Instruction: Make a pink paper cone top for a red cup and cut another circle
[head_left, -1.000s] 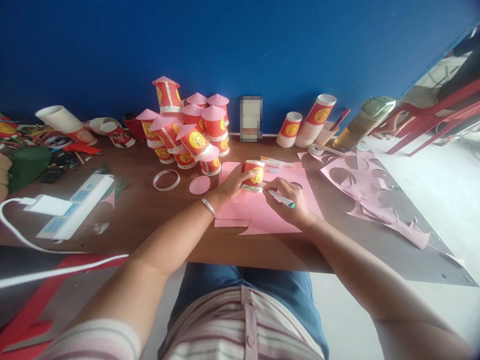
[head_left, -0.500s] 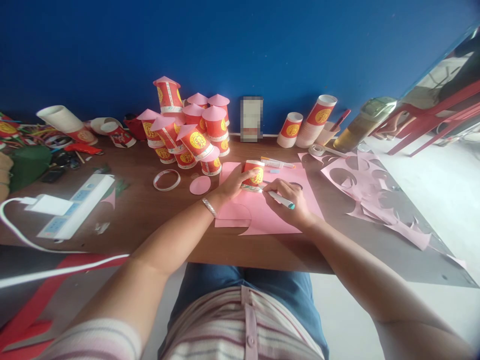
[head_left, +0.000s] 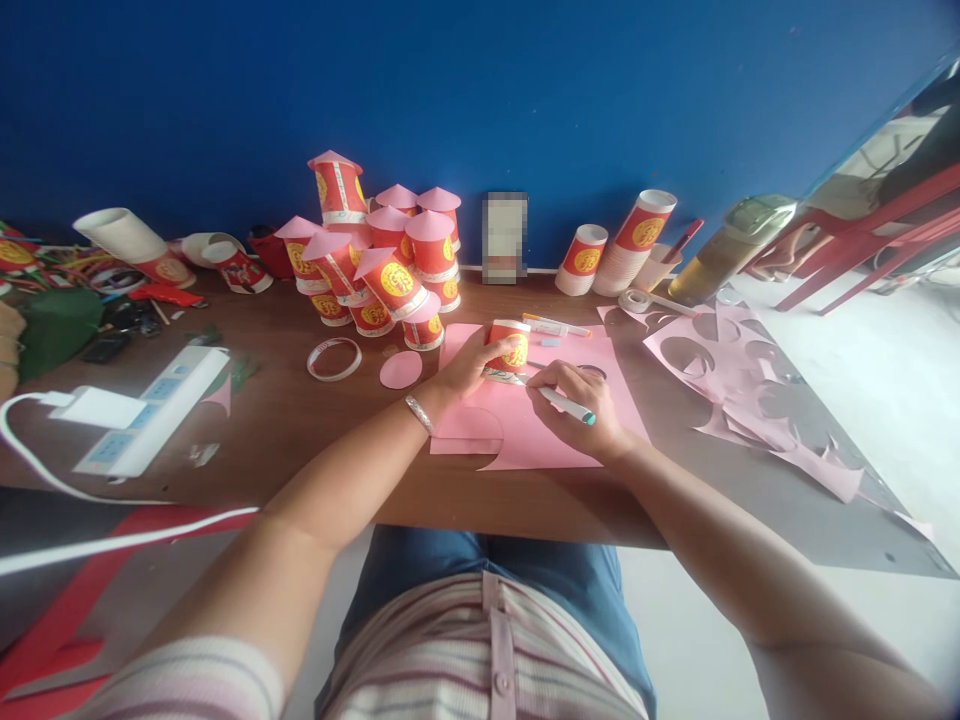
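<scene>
My left hand (head_left: 469, 369) is closed around a red paper cup (head_left: 505, 338) with a yellow emblem and a white band along its lower edge. In my right hand (head_left: 581, 395) is a white marker (head_left: 564, 403) with a green end. Its tip is at the cup's white band; I cannot tell whether it touches. Both hands are over a pink paper sheet (head_left: 555, 448). Just beyond them lie an orange-and-white marker (head_left: 556, 326) and a small blue eraser-like block (head_left: 550, 343). Left of the sheet is a pink paper disc (head_left: 401, 370).
Several red cups with pink cone tops (head_left: 390, 282) are stacked at back left. A power strip (head_left: 154, 410) and a white tape-like ring (head_left: 333, 360) lie left. Stacked cups (head_left: 634, 245), a tape roll (head_left: 634, 301), a bottle (head_left: 731, 248) and pink paper scraps (head_left: 757, 400) are right.
My right hand and the marker have shifted very slightly at the cup's white band. The left hand keeps the cup in nearly the same place.
</scene>
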